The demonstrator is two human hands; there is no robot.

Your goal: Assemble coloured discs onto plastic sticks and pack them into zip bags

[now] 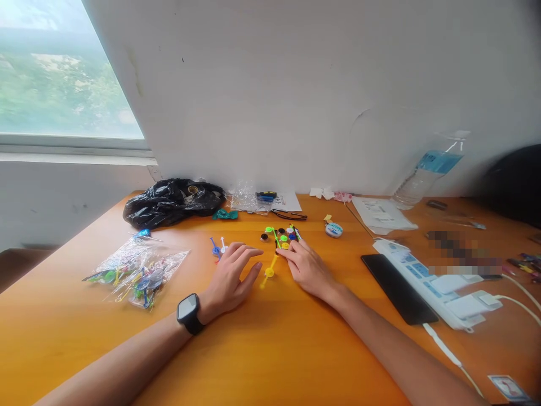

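Note:
My left hand (231, 273), with a black smartwatch (189, 312) on its wrist, lies flat on the orange table (270, 349), fingers stretched out and holding nothing. A yellow plastic stick with a round end (269, 270) lies between my hands. My right hand (306, 268) rests palm down to its right, fingers together, fingertips touching a cluster of small coloured plastic pieces and sticks (282, 235). Blue and white small sticks (218, 247) lie just beyond my left hand.
Clear plastic bags of coloured pieces (137, 270) lie at the left. A black plastic bag (171, 201) sits by the wall. A black phone (397, 287), a white power strip (439, 287) with cables, papers (382, 214) and a water bottle (426, 172) occupy the right.

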